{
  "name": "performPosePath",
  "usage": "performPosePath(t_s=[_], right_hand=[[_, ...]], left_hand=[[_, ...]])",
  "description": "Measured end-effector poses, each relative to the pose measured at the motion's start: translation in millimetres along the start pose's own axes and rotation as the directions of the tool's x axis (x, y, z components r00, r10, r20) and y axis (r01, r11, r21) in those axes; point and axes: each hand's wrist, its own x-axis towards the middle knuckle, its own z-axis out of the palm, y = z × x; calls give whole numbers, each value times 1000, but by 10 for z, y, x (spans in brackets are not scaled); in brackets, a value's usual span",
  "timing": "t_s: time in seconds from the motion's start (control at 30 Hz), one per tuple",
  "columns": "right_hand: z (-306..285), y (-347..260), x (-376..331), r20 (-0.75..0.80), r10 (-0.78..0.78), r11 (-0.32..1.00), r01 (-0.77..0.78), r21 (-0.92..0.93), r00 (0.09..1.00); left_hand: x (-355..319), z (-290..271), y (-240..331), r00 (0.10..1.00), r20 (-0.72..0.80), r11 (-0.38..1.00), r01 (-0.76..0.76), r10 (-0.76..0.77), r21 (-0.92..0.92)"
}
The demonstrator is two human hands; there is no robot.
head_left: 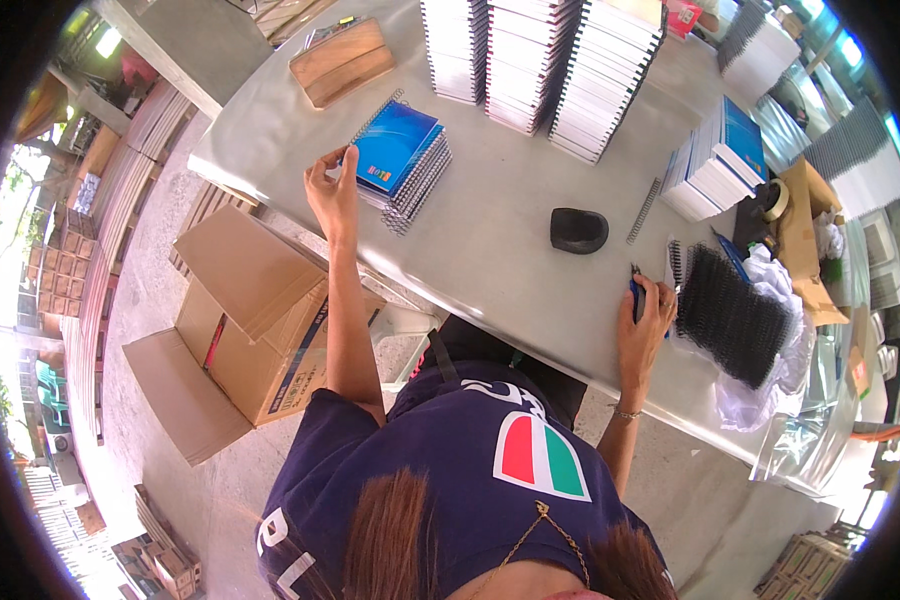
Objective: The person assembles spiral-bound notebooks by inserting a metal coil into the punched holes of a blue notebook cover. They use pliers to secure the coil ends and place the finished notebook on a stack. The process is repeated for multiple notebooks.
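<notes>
My left hand (332, 190) is at the near-left corner of a small stack of spiral notebooks (398, 145) with blue covers. Its thumb and fingers are apart, the thumb by the top cover's edge. Farther right, my right hand (652, 318) rests at the table's near edge, its fingers closed round blue-handled pliers (635, 285) whose dark tip points away from me. A loose dark spiral binding coil (644, 211) lies just beyond that hand. Right beside it is a pile of black binding coils (735, 312) on crumpled white plastic.
Tall stacks of bound books (605, 80) stand at the table's far side. A black computer mouse (579, 231) lies mid-table, with a wooden block (342, 62) far left. Blue-covered books (715, 160) are at right. An open cardboard box (250, 330) sits below the table at left.
</notes>
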Motion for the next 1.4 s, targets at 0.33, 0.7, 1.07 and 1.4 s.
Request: performPosePath(t_s=[0.33, 0.7, 1.07, 1.4], right_hand=[[-17, -7, 26, 5, 2, 1000, -2, -8, 1000], [-26, -6, 73, -68, 13, 997, -9, 71, 998], [-676, 440, 1881, -472, 250, 831, 63, 553, 845], [-719, 745, 2329, -196, 363, 695, -124, 709, 911]], left_hand=[[-16, 80, -233, 980, 134, 934, 184, -149, -306], [-74, 74, -164, 976, 174, 893, 191, -129, -407], [-154, -26, -60, 991, 102, 938, 111, -82, -329], [-499, -13, 915, 959, -26, 945, -283, 283, -166]])
